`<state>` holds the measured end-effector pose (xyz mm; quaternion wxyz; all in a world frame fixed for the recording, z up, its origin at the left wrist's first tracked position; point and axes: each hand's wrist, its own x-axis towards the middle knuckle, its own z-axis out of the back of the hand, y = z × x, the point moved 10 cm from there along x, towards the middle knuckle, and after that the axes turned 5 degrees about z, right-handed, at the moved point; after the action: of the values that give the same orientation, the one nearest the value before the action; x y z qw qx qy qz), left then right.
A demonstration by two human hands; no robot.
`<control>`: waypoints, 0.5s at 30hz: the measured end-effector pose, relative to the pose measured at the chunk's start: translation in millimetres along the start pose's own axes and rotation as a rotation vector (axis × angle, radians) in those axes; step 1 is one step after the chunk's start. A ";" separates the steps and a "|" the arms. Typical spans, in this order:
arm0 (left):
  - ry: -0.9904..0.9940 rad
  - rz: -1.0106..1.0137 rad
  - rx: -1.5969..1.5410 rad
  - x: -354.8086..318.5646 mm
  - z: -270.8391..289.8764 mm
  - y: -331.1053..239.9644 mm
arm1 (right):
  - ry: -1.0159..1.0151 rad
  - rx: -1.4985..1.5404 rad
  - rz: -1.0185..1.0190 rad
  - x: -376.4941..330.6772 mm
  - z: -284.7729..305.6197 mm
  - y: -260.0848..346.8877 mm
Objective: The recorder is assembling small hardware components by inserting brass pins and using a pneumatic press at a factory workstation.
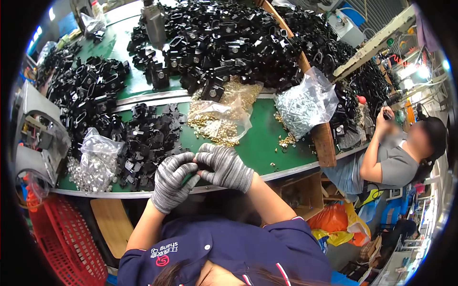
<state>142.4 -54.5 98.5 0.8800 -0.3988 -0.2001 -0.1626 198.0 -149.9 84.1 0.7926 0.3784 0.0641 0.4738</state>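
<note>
Both my hands wear grey striped knit gloves and meet at the front edge of the green table point(267, 125). My left hand point(174, 180) has its fingers bent in a pinch, and my right hand point(223, 167) closes against it. Whatever sits between the fingertips is too hidden to name. Just beyond my hands, an open clear bag point(229, 117) spills small brass-coloured parts onto the table. Left of it lies a pile of flat black metal pieces point(150, 138). A clear bag of silver screws or pins point(307, 107) rests to the right.
Black metal assemblies point(224, 43) are heaped across the back. At the front left lies a bag of small silver parts point(98, 159). A wooden divider point(324, 143) runs along the right. Below the table's left edge stands a red plastic basket point(69, 238). Another person point(396, 159) works at right.
</note>
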 end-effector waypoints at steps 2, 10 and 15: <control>-0.005 -0.046 0.050 2.3 2.0 -4.8 | -0.020 -0.015 0.008 -4.4 0.1 -3.1; 0.030 0.013 0.079 -2.0 -2.8 4.2 | -0.325 0.238 -0.164 -36.4 26.7 -20.2; -0.070 0.116 -0.027 6.5 7.3 9.8 | -0.301 0.132 -0.090 -43.2 12.1 -22.1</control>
<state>150.8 -43.5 99.8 0.8750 -0.4270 -0.2052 -0.0997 195.6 -196.8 66.9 0.7871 0.4930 -0.0072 0.3706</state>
